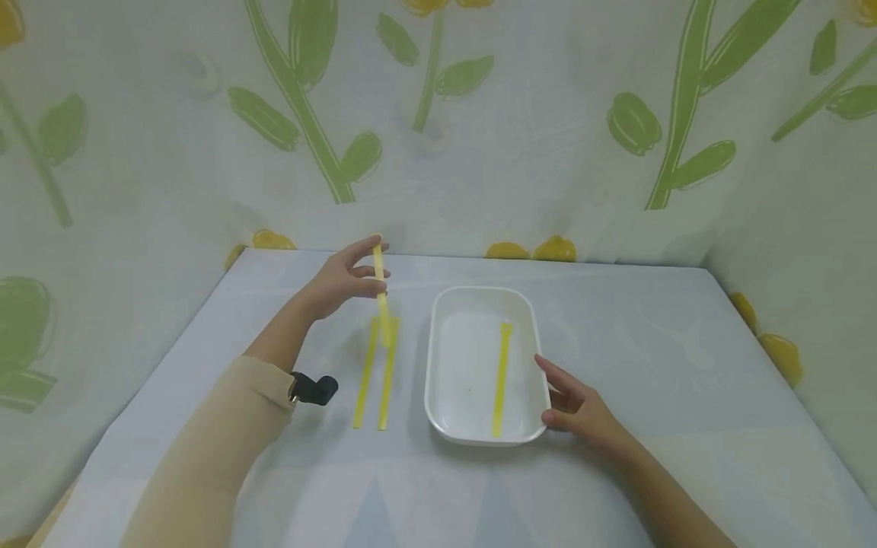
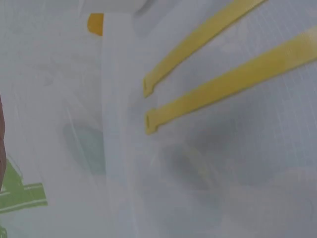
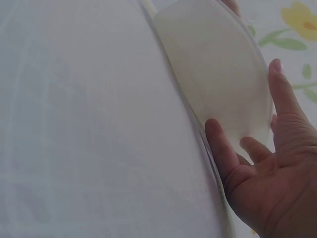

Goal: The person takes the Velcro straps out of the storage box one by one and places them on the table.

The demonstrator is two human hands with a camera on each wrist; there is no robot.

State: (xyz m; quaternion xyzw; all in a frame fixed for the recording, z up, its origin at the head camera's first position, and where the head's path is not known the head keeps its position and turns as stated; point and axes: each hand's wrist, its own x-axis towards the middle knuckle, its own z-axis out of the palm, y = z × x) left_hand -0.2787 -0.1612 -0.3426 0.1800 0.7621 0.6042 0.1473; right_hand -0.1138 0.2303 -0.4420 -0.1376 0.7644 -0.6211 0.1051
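Note:
My left hand [image 1: 346,275] pinches a yellow strap [image 1: 381,301], probably a hook-and-loop cable tie, which hangs down above the table. Below it, two like straps lie side by side: the left strap [image 1: 365,380] and the right strap [image 1: 387,384]. The left wrist view shows a slotted head on each lying strap [image 2: 228,89]; the held one is not clearly seen there. One more yellow strap [image 1: 502,380] lies in a white tray [image 1: 455,434] right of them. My right hand [image 1: 582,415] rests on the tray's right side, fingers spread along its outer wall [image 3: 218,64].
A pale cloth with light blue shapes covers the table [image 1: 651,342]. Behind it and at both sides hangs a flower-patterned cloth wall [image 1: 514,152]. A black wrist device [image 1: 315,389] sits by the left cuff.

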